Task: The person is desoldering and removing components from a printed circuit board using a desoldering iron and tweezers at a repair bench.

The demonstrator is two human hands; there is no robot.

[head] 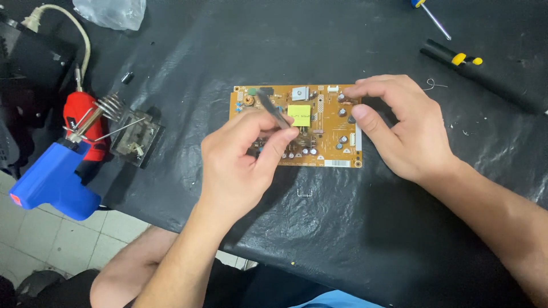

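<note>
Fingers of left hand (240, 157) pinch tweezers (273, 108) over circuit board (328, 148), frame centre; right hand (402, 128) fingertips press board's right edge.

Setting was an electronics repair bench: black mat-covered table (365, 228), soldering iron on its stand (123, 122), blue solder gun (51, 179), screwdrivers (451, 57), bare circuit board (319, 148) under work.
</note>
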